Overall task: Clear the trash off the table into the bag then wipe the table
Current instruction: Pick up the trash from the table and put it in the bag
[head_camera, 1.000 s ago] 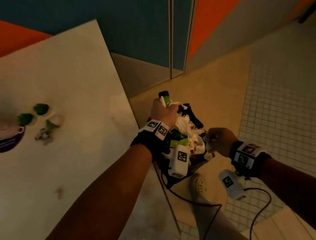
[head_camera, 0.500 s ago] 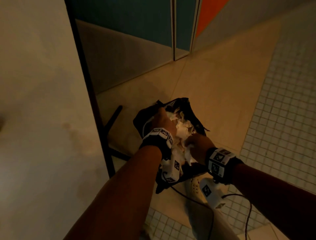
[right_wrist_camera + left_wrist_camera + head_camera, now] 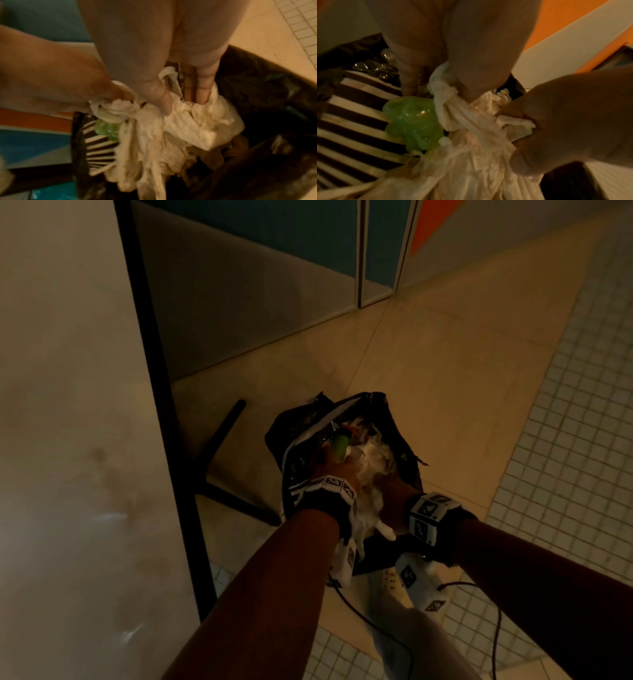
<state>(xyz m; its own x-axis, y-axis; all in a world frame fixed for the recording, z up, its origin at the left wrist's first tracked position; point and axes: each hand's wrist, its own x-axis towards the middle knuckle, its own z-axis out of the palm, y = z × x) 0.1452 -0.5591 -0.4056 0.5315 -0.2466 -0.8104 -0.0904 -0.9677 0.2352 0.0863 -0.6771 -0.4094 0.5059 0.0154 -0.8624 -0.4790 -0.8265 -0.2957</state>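
The black trash bag (image 3: 394,422) stands open on the floor beside the table (image 3: 68,440). Inside lie white crumpled plastic (image 3: 371,463), a green crumpled piece (image 3: 412,119) and a black-and-white striped wrapper (image 3: 351,121). My left hand (image 3: 330,469) reaches into the bag's mouth and pinches a twisted end of the white plastic (image 3: 443,86). My right hand (image 3: 394,491) is close beside it, its fingers (image 3: 202,94) curled into the same white plastic (image 3: 197,121). The rest of the bag's contents are hidden under the plastic.
The table's black edge (image 3: 161,419) runs down the left, with its black foot bar (image 3: 222,436) on the floor next to the bag. My shoe (image 3: 387,580) stands just below the bag. Beige floor and small white tiles (image 3: 565,474) lie to the right.
My view has swung off the tabletop down to the bag. The left hand has sunk into the bag with the green item, and the right hand has moved from the rim onto the white plastic.
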